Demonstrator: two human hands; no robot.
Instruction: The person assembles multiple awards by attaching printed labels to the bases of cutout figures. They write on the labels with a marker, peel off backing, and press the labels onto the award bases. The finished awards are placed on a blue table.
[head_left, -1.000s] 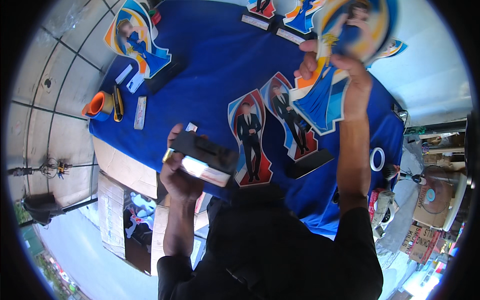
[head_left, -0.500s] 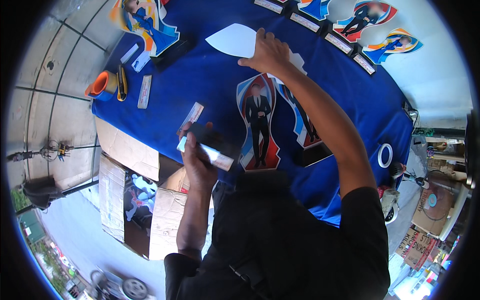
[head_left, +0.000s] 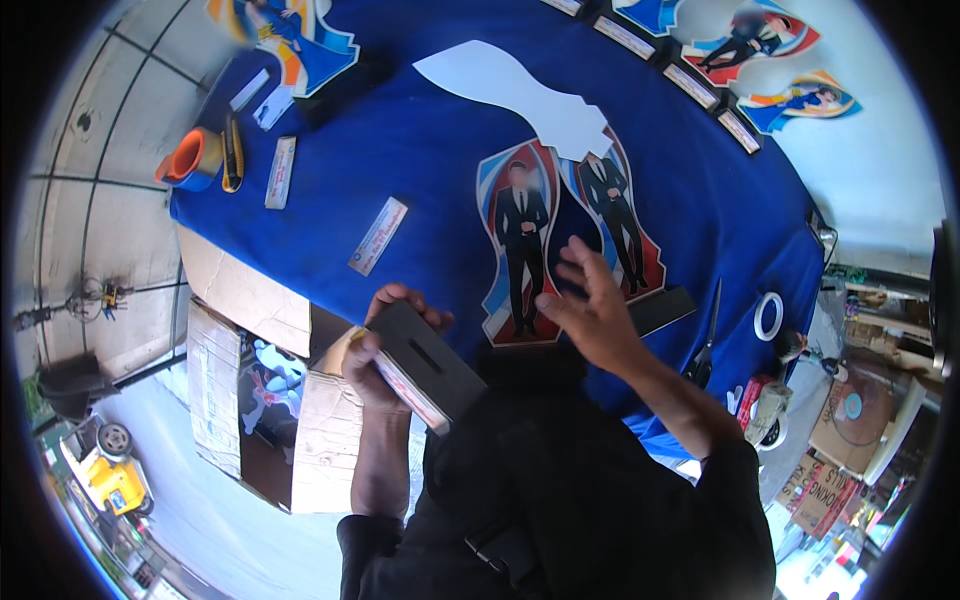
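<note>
My left hand point(head_left: 385, 340) grips a black slotted base point(head_left: 425, 360), tilted, with a printed label strip along its edge. Fingers apart and holding nothing, my right hand point(head_left: 598, 310) hovers beside two standee cutouts. The nearer cutout point(head_left: 520, 240) shows a figure in a dark suit on a red, white and blue shape. Next to it, a similar cutout point(head_left: 618, 215) has a black base point(head_left: 662, 310) at its lower end. A white blank-faced cutout point(head_left: 510, 90) lies face down, overlapping that second cutout's top.
Loose label strips point(head_left: 377, 235) lie on the blue cloth point(head_left: 400, 150). A tape roll point(head_left: 190, 160) and cutter point(head_left: 232, 155) sit far left; scissors point(head_left: 705, 345) and white tape point(head_left: 768, 316) are at right. Finished standees point(head_left: 755, 45) line the far right. An opened cardboard box point(head_left: 325, 440) stands left.
My right hand has let go of the white cutout and come back toward me, opening. My left hand has turned the base so its slot shows, and moved slightly nearer to me.
</note>
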